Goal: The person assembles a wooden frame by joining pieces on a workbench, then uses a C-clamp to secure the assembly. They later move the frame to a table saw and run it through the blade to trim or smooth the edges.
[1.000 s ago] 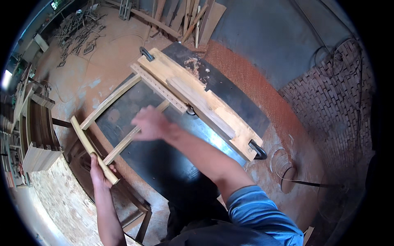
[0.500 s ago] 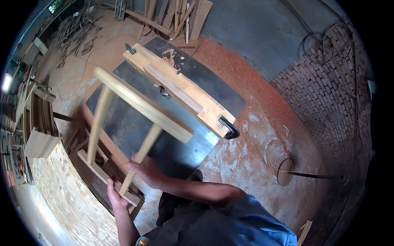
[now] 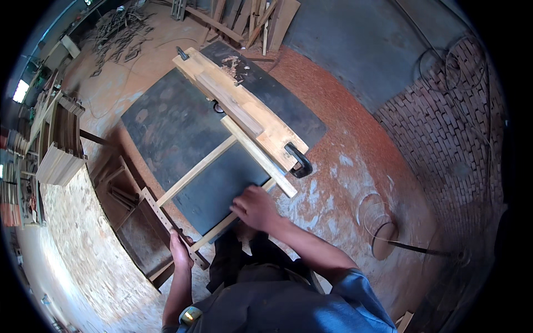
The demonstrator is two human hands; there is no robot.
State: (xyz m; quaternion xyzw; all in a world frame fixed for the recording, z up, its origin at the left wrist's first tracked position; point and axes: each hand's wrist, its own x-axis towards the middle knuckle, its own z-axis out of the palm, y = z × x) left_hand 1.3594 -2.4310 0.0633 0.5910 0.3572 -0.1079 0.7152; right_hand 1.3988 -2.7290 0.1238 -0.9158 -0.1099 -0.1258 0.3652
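A pale wooden frame [image 3: 197, 171], made of two rails joined by two crosspieces, lies low over the dark flat machine table [image 3: 166, 111]. Its far rail [image 3: 261, 158] rests close along the wooden fence [image 3: 258, 116]; I cannot tell whether they touch. My left hand [image 3: 180, 251] grips the near rail [image 3: 157, 213], which has small dark holes along it, at its lower end. With curled fingers, my right hand [image 3: 255, 208] is closed on the nearer crosspiece [image 3: 222, 225], partly covering it.
A black clamp [image 3: 300, 161] holds the fence's near end, and another clamp [image 3: 181, 53] its far end. Wood shavings [image 3: 233, 67] lie behind the fence. At left stand a pale board surface [image 3: 83, 238] and stacked wood parts [image 3: 61, 164]. A round disc [image 3: 383, 241] lies on the dusty floor.
The frame has come down from a raised, tilted position and shifted right toward the fence. My right hand moved right with it, and my left hand also moved slightly right.
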